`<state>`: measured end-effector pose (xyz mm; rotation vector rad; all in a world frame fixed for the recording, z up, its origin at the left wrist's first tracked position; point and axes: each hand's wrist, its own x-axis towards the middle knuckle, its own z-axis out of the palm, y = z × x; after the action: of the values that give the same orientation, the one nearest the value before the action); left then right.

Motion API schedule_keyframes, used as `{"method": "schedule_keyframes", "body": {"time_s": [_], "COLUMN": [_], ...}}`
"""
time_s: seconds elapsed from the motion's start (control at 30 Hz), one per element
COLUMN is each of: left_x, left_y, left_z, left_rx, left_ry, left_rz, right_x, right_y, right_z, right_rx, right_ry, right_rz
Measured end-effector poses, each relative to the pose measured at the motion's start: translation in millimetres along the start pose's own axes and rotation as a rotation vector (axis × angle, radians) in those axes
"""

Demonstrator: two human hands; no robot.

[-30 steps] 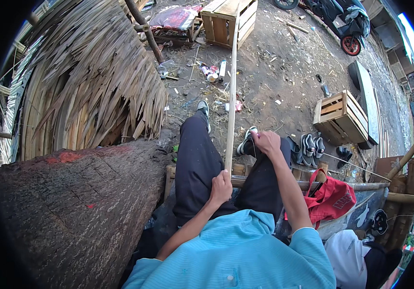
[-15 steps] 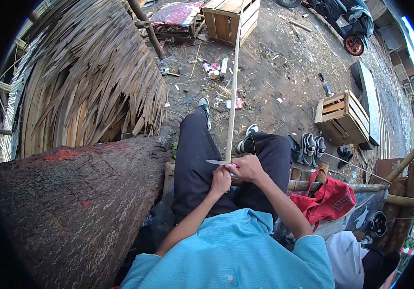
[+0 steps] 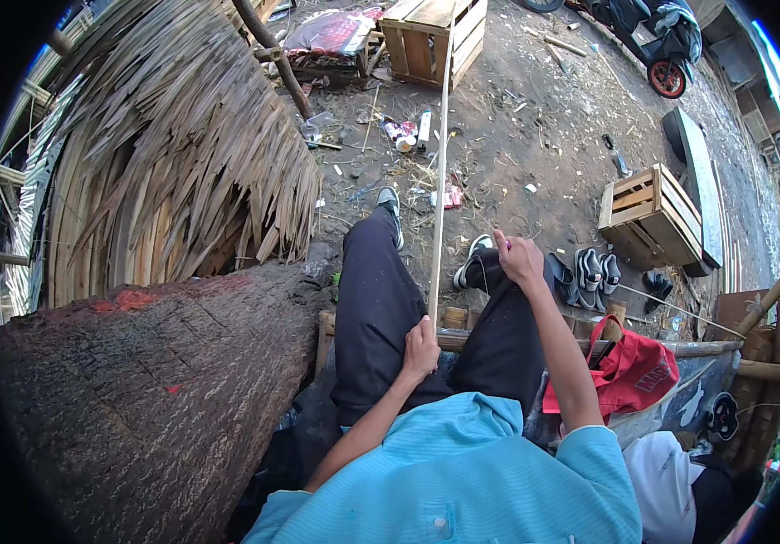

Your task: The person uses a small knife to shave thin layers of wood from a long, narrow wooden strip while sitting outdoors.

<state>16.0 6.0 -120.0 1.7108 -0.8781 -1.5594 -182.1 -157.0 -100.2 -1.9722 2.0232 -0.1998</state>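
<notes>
A long pale strip of bamboo or wood [image 3: 443, 163] runs from my lap away toward the far crate. My left hand [image 3: 422, 347] is closed around its near end, above my thighs. To the right, over my right knee, my right hand [image 3: 519, 259] is raised and apart from the strip. Its fingers are wrapped round a knife, of which only a bit of the pink handle [image 3: 508, 244] shows; the blade is hidden from this angle.
A dark, rough log [image 3: 154, 390] lies close on my left, beneath a dry-leaf thatch [image 3: 199, 118]. A bamboo rail [image 3: 680, 348] with a red bag [image 3: 635, 372] is at my right. Beyond are shoes [image 3: 589, 272], wooden crates [image 3: 648, 213] and a parked motorbike [image 3: 662, 45].
My right hand has moved away from the strip, forward and to the right, taking the knife with it. The blade was visible across the strip before. My left hand keeps hold, slightly lower.
</notes>
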Motion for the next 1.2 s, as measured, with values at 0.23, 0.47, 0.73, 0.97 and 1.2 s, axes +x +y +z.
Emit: {"method": "schedule_keyframes", "body": {"time_s": [0.23, 0.47, 0.73, 0.97, 1.2], "left_x": [13.2, 10.1, 9.5, 4.0, 7.3], "left_y": [0.4, 2.1, -9.8, 11.8, 6.8], "left_z": [10.1, 4.1, 6.7, 1.6, 6.6], "left_rx": [0.025, -0.094, -0.179, -0.457, -0.352], "left_ry": [0.025, -0.097, -0.093, -0.164, -0.129], "left_rz": [0.091, -0.049, 0.011, -0.186, -0.161], "right_x": [-75.6, -98.7, -22.8, -40.5, -54.0], "right_y": [-43.9, -61.1, -17.9, -27.6, -36.0], "right_z": [12.8, 31.4, 24.3, 16.4, 6.5], "right_rx": [0.153, 0.231, -0.081, -0.038, 0.287], "right_ry": [-0.188, -0.27, -0.103, -0.15, -0.091], "right_rz": [-0.458, -0.553, -0.323, -0.196, -0.157]}}
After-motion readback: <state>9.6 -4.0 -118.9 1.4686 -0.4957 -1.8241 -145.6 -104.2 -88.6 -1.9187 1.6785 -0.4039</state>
